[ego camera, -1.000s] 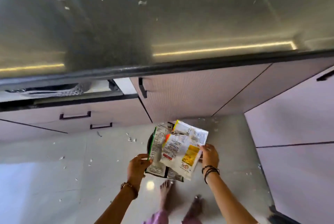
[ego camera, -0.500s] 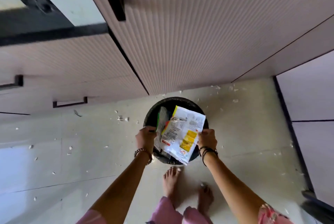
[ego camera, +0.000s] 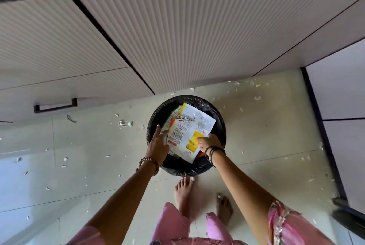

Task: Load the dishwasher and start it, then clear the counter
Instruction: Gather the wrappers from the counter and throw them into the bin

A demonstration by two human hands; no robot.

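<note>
Between the two hands, a bundle of empty wrappers [ego camera: 189, 132] lies across the mouth of the black bin [ego camera: 219, 126], partly inside it already. The left hand [ego camera: 158, 147] touches the left edge of the bundle; its index finger is straight and points forward, and the other fingers seem to lie against the green packet, but I cannot tell if they pinch it. The right hand [ego camera: 209, 143] rests on the yellow part, its fingertips [ego camera: 199, 140] pressing the sheet down. These packets look thin, light and crinkly, so they probably bend easily and may spring back up. Pushing flat on the middle should work better than holding the corners. Small white scraps [ego camera: 123, 123] lie on the floor beside the left hand.
</note>
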